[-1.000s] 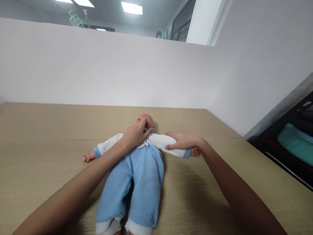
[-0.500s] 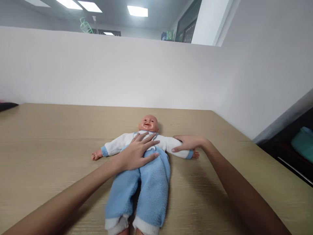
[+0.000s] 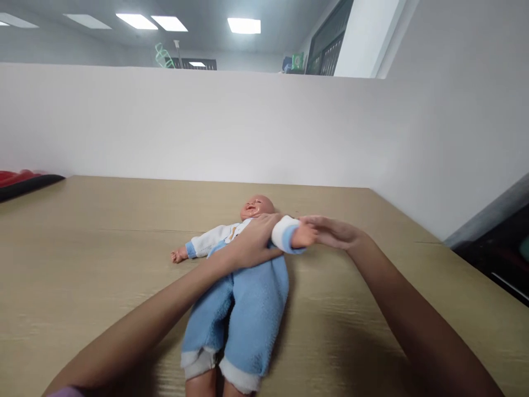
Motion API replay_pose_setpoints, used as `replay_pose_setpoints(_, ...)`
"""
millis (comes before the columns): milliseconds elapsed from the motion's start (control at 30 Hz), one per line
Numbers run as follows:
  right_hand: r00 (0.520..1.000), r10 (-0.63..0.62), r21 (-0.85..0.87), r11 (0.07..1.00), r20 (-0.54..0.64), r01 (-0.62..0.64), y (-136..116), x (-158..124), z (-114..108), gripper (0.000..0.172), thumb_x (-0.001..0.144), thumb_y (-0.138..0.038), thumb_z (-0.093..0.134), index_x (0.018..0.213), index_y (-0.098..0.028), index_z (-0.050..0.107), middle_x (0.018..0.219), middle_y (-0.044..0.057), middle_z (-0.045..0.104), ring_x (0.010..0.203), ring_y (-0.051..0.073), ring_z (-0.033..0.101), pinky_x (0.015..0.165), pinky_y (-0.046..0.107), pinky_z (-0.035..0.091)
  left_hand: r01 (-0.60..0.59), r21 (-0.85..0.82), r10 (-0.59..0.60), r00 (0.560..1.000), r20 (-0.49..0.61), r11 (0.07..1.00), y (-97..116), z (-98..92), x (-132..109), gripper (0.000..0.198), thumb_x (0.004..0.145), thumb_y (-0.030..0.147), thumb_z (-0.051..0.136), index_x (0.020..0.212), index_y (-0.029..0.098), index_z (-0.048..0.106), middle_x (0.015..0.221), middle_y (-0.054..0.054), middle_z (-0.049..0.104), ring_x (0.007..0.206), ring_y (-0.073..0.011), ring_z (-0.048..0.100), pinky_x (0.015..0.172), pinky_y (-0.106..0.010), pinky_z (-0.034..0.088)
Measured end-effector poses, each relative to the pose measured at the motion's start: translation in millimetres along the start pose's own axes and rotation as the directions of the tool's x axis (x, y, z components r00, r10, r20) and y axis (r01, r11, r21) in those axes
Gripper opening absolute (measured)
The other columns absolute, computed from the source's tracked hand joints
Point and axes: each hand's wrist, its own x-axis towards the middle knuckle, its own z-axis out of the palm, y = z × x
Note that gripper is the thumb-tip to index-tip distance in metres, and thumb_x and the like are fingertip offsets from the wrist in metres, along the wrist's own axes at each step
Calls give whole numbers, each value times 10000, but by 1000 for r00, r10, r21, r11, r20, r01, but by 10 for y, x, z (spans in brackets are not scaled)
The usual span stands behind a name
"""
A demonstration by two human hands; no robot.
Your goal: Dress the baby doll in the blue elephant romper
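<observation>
A baby doll (image 3: 256, 309) in a white top and blue fleece overalls lies on its back on the table. Its head tips toward the left. My left hand (image 3: 258, 240) is closed over the doll's chest and the shoulder on the right, with its fingertips hidden behind the raised sleeve. That doll arm (image 3: 285, 234) is bent up off the table, its small hand blurred. Just behind the doll's hand is my right hand (image 3: 333, 231), fingers stretched out and partly covered; whether they touch the arm I cannot tell. The doll's other arm (image 3: 206, 241) rests outstretched on the tabletop.
The wooden table (image 3: 124, 209) meets a white partition wall (image 3: 206, 127) at its far edge. A red and black item (image 3: 25, 182) lies at the far left corner. A dark object (image 3: 496, 248) stands beyond the right edge.
The doll's arm on the right has lifted from the table and folded inward. My left hand has slid right from mid-chest to the shoulder. The doll's head and body have turned slightly left.
</observation>
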Motion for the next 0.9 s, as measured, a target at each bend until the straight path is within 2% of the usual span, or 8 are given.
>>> replay_pose_setpoints(100, 995, -91, 238, 966, -42, 99, 3, 106, 123, 505, 919, -734, 519, 900, -244, 638, 750, 7, 520, 709, 192, 522, 795, 371, 523, 79, -128, -95, 988, -124, 989, -53, -18, 131, 252, 889, 309, 666, 1117, 200, 669, 1109, -109, 750, 1042, -298, 691, 980, -440, 545)
replay_pose_setpoints(167, 988, -128, 373, 916, -83, 150, 15, 181, 210, 437, 911, -664, 630, 790, -253, 546, 712, -23, 440, 658, 170, 445, 729, 338, 489, 153, -248, -211, 951, -226, 957, -71, -84, 145, 267, 855, 341, 705, 1069, 183, 682, 1124, -107, 760, 1082, -315, 688, 998, -447, 536)
replay_pose_setpoints(233, 983, -159, 401, 898, -87, 181, 41, 250, 324, 439, 886, -626, 718, 774, -247, 528, 730, -28, 463, 682, 164, 459, 730, 325, 478, 218, -400, -352, 886, -301, 890, -75, -195, 123, 341, 857, 417, 744, 1083, 164, 708, 1154, -111, 776, 1130, -337, 690, 1023, -455, 525)
replay_pose_setpoints(367, 976, -213, 224, 950, -44, 218, 120, 325, 685, 421, 852, -606, 810, 935, -223, 657, 920, 15, 649, 885, 193, 609, 894, 359, 509, 207, -612, -521, 758, -392, 763, -104, -451, 67, 496, 824, 558, 818, 1092, 149, 741, 1169, -124, 794, 1117, -342, 713, 986, -427, 539)
replay_pose_setpoints(533, 957, -289, 199, 938, -11, 285, 201, 328, 1191, 488, 863, -522, 853, 1220, -268, 639, 1221, 48, 686, 1155, 235, 663, 1100, 425, 497, 128, -775, -632, 667, -395, 619, -179, -628, 16, 619, 766, 641, 855, 1142, 165, 732, 1024, -103, 806, 1008, -324, 762, 876, -401, 590)
replay_pose_setpoints(667, 945, -323, 288, 901, -52, 324, 286, 371, 1371, 453, 894, -524, 824, 1243, -278, 672, 1276, 49, 662, 1238, 248, 638, 1168, 438, 475, 88, -836, -660, 661, -357, 541, -226, -663, -8, 624, 754, 668, 848, 1100, 161, 736, 939, -93, 798, 958, -322, 774, 889, -431, 615)
replay_pose_setpoints(800, 957, -248, 422, 859, -153, 290, 372, 405, 1385, 557, 906, -624, 765, 1354, -336, 602, 1341, 23, 671, 1324, 240, 589, 1237, 440, 418, 89, -886, -677, 681, -280, 455, -287, -657, -17, 577, 806, 656, 803, 1113, 173, 733, 939, -95, 800, 964, -322, 775, 908, -457, 623)
replay_pose_setpoints(900, 954, -219, 395, 873, -207, 286, 360, 433, 1380, 531, 927, -700, 691, 1320, -362, 577, 1325, 21, 668, 1297, 242, 594, 1208, 446, 448, 105, -902, -690, 683, -241, 419, -304, -634, -24, 548, 835, 656, 769, 1103, 179, 737, 944, -98, 802, 980, -330, 774, 909, -471, 630)
